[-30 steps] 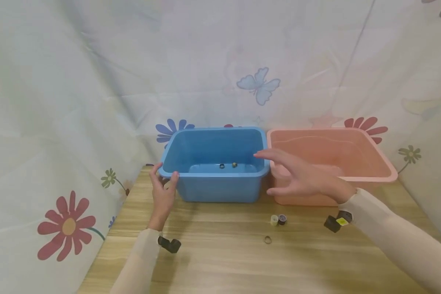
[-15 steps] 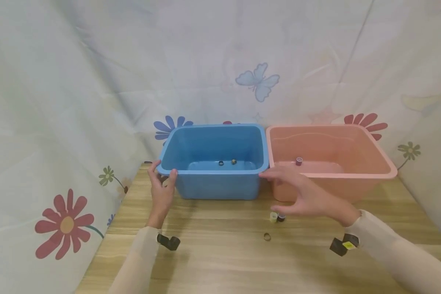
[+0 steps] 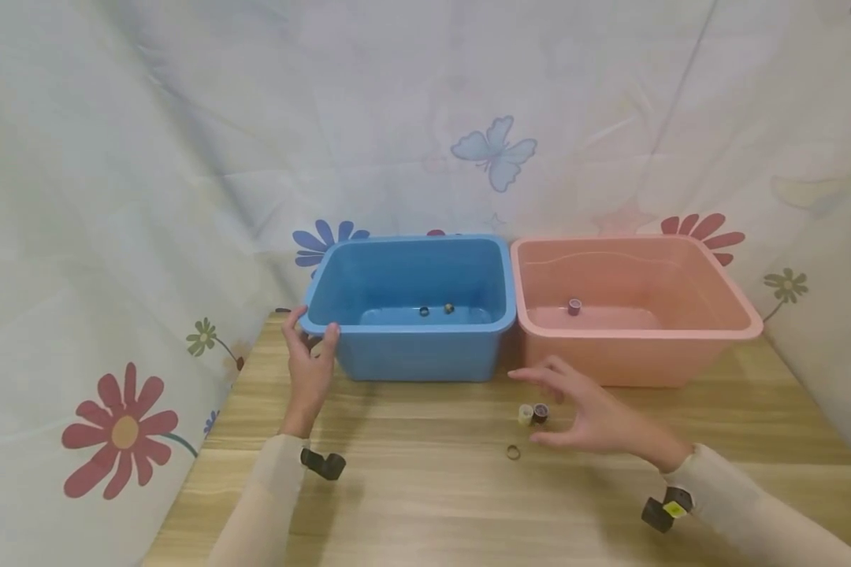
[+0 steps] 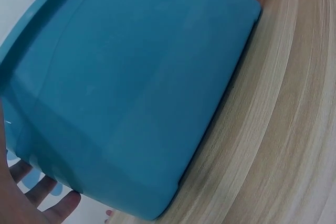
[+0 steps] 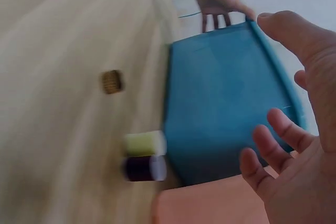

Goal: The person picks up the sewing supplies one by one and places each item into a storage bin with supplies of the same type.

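Note:
My left hand (image 3: pixel 309 382) grips the front left corner of the blue plastic bin (image 3: pixel 425 354), thumb on the front and fingers round the side. In the left wrist view its fingertips (image 4: pixel 63 207) touch the bin's wall. My right hand (image 3: pixel 589 413) hovers with thumb and fingers spread, holding nothing, beside two small thread spools. One is a pale yellow spool (image 5: pixel 144 144), the other a dark purple spool (image 5: pixel 143 168); they stand side by side. Nearer to me lies a patterned ring (image 3: pixel 514 452). Inside the blue bin are a dark ring (image 3: pixel 424 312) and a gold-coloured ring (image 3: pixel 449 309).
A pink plastic bin (image 3: pixel 638 358) stands against the blue one on the right, with a purple spool (image 3: pixel 574 307) inside. Both sit at the back of the wooden table (image 3: pixel 411 488). A flower-printed curtain (image 3: pixel 369 118) hangs behind and at the sides.
The right hand has come down from above the pink bin toward the spools on the table. A purple spool now shows in the pink bin. The left hand keeps its grip.

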Demonstrator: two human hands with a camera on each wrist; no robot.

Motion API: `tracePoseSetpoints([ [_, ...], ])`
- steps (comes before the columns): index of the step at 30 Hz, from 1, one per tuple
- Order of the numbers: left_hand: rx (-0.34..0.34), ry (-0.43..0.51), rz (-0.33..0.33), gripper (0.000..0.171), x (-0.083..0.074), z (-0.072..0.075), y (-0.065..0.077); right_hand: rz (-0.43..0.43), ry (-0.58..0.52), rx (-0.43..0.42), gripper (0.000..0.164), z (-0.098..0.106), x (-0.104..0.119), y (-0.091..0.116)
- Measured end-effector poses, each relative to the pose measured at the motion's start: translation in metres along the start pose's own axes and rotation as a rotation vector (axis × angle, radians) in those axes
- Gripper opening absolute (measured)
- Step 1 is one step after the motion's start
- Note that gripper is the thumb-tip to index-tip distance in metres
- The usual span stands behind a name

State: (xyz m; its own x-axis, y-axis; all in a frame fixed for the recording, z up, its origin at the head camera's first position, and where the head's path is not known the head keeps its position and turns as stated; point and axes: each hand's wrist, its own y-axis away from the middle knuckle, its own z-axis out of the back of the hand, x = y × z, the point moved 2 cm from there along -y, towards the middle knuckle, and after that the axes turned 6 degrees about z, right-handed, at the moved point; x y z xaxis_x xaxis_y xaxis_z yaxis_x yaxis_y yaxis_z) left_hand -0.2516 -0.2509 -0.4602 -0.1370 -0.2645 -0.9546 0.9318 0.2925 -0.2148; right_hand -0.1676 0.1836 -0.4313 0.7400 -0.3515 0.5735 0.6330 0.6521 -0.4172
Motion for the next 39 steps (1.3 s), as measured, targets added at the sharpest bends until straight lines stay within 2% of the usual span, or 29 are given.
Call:
tracePoseSetpoints([
  [4, 0.019, 0.009, 0.011, 0.070, -0.003, 0.001, 0.001, -0.027, 0.008, -0.013, 0.084, -0.014, -0.010, 0.012],
  [11, 0.040, 0.034, 0.020, 0.071, -0.029, 0.002, 0.012, -0.061, -0.013, -0.034, 0.080, -0.030, -0.023, 0.023],
  [15, 0.037, 0.035, 0.013, 0.070, -0.035, 0.002, 0.015, -0.093, -0.040, -0.027, 0.074, -0.043, -0.028, 0.028],
  [22, 0.039, 0.041, 0.009, 0.070, -0.034, 0.001, 0.014, -0.120, -0.019, -0.048, 0.064, -0.064, -0.032, 0.032],
  [26, 0.040, 0.041, 0.012, 0.071, -0.033, 0.002, 0.014, -0.170, 0.014, -0.053, 0.062, -0.072, -0.035, 0.034],
  [31, 0.047, 0.042, 0.009, 0.071, -0.034, 0.002, 0.014, -0.208, 0.056, -0.067, 0.056, -0.076, -0.035, 0.036],
  [39, 0.046, 0.041, 0.015, 0.071, -0.036, 0.002, 0.016, -0.192, 0.131, -0.077, 0.045, -0.080, -0.036, 0.034],
])
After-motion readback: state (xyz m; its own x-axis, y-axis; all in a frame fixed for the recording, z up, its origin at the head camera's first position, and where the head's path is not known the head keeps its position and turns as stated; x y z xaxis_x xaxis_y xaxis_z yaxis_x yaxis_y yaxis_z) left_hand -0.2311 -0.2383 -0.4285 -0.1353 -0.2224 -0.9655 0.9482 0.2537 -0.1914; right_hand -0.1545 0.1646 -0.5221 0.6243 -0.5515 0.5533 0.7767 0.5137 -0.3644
